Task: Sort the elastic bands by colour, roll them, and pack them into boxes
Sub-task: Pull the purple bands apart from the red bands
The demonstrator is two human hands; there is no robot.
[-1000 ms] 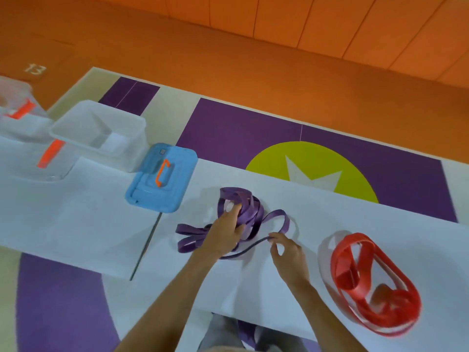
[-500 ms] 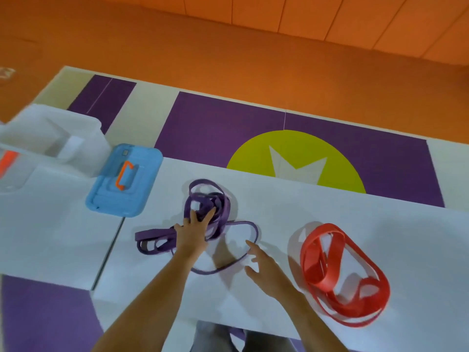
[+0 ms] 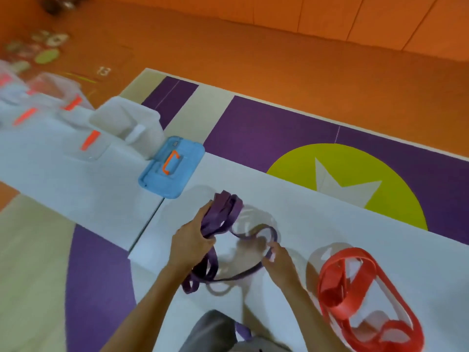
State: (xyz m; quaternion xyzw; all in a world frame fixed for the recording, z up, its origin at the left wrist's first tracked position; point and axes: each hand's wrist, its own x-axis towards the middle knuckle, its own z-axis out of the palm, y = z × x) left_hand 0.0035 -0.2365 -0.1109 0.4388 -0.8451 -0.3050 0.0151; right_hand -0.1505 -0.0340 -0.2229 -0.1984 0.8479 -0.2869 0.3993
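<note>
Two bunches of flat elastic bands lie on the white table (image 3: 330,224). Purple bands (image 3: 225,214), centre of frame: several loops gathered into a bundle, upper end lifted off the surface, lower loops trailing toward the near table edge. One single purple loop runs off to the right, thin and edge-on along its lower run. Left hand (image 3: 190,240) closed around the bundle's middle, thumb on the right side. Right hand (image 3: 279,262) pinches the single loop at its right bend; fingertips close together on the band. Image is motion-blurred here.

Red bands (image 3: 355,295), lower right: loose oval pile of wide loops, lying flat, well apart from the purple ones and untouched.

Blue lid (image 3: 172,166) with an orange handle, upper left of the purple bundle, sits across the seam between two table sections. Just beyond it a clear plastic box (image 3: 127,123), open-topped. More clear boxes with orange latches at far left, blurred.

Bare table surface between the lid and the bundle, and between the two hands and the red pile. Far table edge runs diagonally from upper left toward the right edge; near edge is just below the hands.

Orange floor (image 3: 253,59) carries a pale "13" at upper left.
</note>
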